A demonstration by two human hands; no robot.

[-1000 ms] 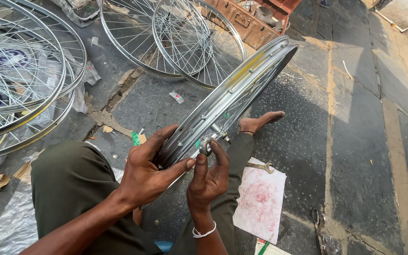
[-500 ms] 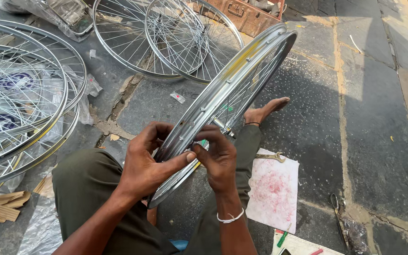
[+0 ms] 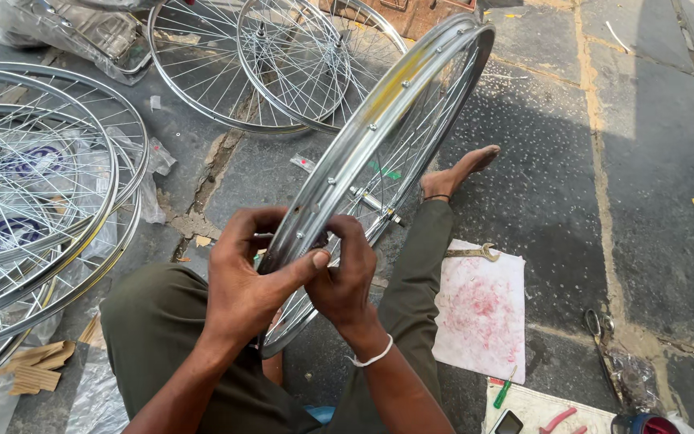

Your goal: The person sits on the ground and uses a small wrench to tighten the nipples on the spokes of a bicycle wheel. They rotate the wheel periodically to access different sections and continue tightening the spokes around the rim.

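— Where is the shiny spoked steel bicycle wheel (image 3: 379,153)?

— Tilted on edge over the lap, near the bare foot (image 3: 455,173).

— The hands?

— The left hand (image 3: 246,285) clasps the rim, thumb across it. The right hand (image 3: 347,277) pinches the same rim, fingers curled.

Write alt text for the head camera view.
A seated person's left hand and right hand grip a shiny spoked bicycle wheel rim held on edge over the lap. More spoked wheels lie on the stone pavement, and a spanner rests on a stained sheet.
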